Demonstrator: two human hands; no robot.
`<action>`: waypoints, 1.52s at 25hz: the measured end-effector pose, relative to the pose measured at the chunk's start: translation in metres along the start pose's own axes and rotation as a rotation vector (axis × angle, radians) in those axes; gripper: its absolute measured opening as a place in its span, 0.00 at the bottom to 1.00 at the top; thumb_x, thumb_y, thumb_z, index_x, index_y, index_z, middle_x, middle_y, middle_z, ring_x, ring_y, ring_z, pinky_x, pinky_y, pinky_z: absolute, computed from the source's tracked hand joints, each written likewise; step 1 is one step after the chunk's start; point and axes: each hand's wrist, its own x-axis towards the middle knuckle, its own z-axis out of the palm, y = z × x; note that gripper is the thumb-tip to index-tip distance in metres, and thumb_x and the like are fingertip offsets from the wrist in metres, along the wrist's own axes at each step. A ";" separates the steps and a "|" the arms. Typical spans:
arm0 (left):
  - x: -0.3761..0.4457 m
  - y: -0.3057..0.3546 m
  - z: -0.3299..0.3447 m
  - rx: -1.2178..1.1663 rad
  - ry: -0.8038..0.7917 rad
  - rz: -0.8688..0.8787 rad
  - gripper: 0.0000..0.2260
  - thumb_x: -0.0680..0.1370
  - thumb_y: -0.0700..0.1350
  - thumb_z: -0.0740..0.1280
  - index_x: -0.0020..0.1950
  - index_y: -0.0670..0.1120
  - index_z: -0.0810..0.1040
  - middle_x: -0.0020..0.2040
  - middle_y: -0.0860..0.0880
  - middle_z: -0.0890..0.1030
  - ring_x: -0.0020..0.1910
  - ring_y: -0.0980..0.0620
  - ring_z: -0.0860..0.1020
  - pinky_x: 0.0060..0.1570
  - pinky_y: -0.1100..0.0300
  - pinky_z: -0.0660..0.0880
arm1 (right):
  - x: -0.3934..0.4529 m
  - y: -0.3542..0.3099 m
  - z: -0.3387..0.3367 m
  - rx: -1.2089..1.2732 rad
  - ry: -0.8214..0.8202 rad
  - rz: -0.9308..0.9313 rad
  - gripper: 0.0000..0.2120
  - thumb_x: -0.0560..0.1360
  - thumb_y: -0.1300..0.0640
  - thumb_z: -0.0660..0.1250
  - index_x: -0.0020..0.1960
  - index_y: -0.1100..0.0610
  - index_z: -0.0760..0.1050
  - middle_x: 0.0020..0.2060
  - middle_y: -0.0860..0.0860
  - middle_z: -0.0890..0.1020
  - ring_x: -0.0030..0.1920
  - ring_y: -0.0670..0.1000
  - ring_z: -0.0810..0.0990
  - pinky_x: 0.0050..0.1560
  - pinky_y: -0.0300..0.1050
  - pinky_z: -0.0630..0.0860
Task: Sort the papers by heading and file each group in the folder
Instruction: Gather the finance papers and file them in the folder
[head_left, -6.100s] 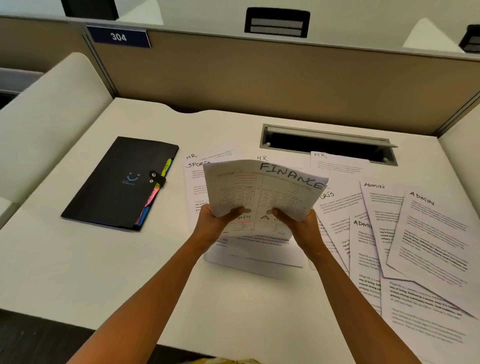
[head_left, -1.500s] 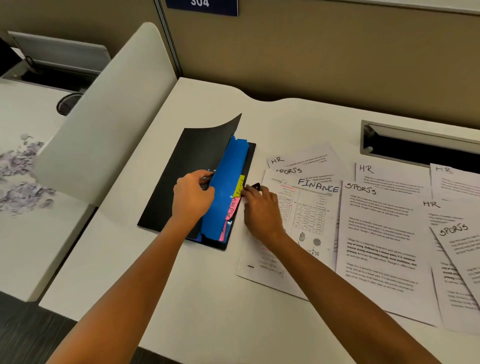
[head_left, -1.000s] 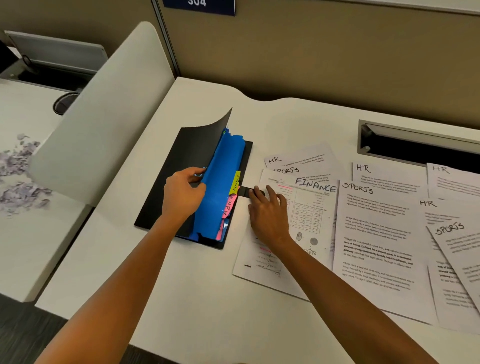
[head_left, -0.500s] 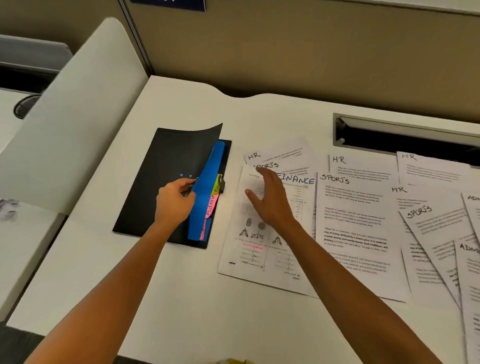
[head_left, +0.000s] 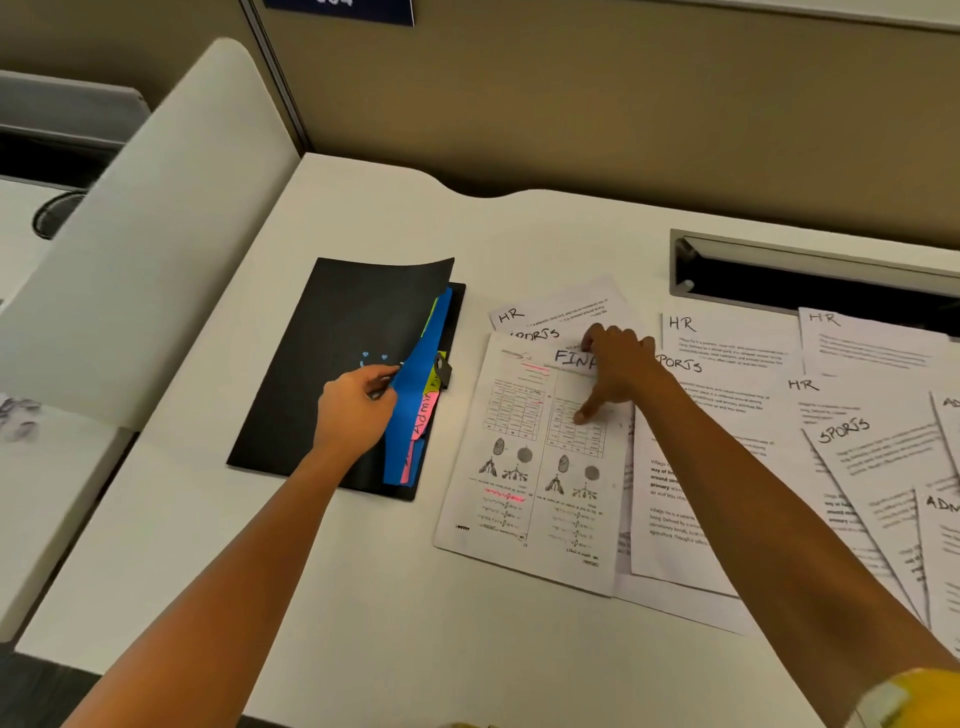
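A black folder (head_left: 332, 364) lies on the white desk with its front cover lifted. My left hand (head_left: 353, 410) grips the cover's edge beside a blue divider (head_left: 415, 384); a pink tab reading "Admin" (head_left: 423, 421) and a yellow tab stick out below it. Just right of the folder lies the FINANCE stack (head_left: 524, 467), printed with tables and drawings. My right hand (head_left: 618, 369) is on it, fingers curled over its top edge and thumb pressed on the page. It hides part of the heading.
Sheets headed HR (head_left: 727, 343), SPORTS (head_left: 852, 436) and ADMIN (head_left: 943, 509) overlap across the desk's right side. A recessed cable slot (head_left: 810, 275) sits behind them. A white curved divider panel (head_left: 156, 234) stands left of the folder, and a tan partition wall runs along the back.
My right hand left the folder's clasp, crossed to the FINANCE stack and now curls over its top edge. My left hand still holds the cover, which has sunk lower.
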 end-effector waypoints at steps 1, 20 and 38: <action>0.000 0.000 0.001 0.009 0.003 0.006 0.14 0.78 0.42 0.66 0.64 0.46 0.77 0.57 0.46 0.83 0.54 0.49 0.82 0.46 0.63 0.76 | 0.002 0.000 -0.002 -0.027 -0.013 0.013 0.55 0.45 0.34 0.81 0.66 0.52 0.66 0.61 0.52 0.74 0.64 0.55 0.69 0.65 0.54 0.61; -0.003 0.007 0.016 0.244 -0.027 -0.010 0.16 0.78 0.49 0.66 0.65 0.48 0.77 0.49 0.47 0.83 0.41 0.55 0.79 0.31 0.69 0.71 | -0.092 -0.001 0.054 1.416 0.063 0.178 0.19 0.66 0.57 0.79 0.56 0.56 0.81 0.52 0.53 0.85 0.50 0.54 0.85 0.51 0.54 0.81; -0.010 -0.002 -0.014 -0.023 0.083 0.149 0.15 0.78 0.43 0.67 0.64 0.41 0.77 0.56 0.43 0.83 0.53 0.45 0.82 0.53 0.58 0.75 | -0.135 -0.057 0.050 1.130 0.253 -0.103 0.13 0.79 0.47 0.63 0.55 0.54 0.77 0.45 0.44 0.83 0.43 0.42 0.82 0.41 0.35 0.77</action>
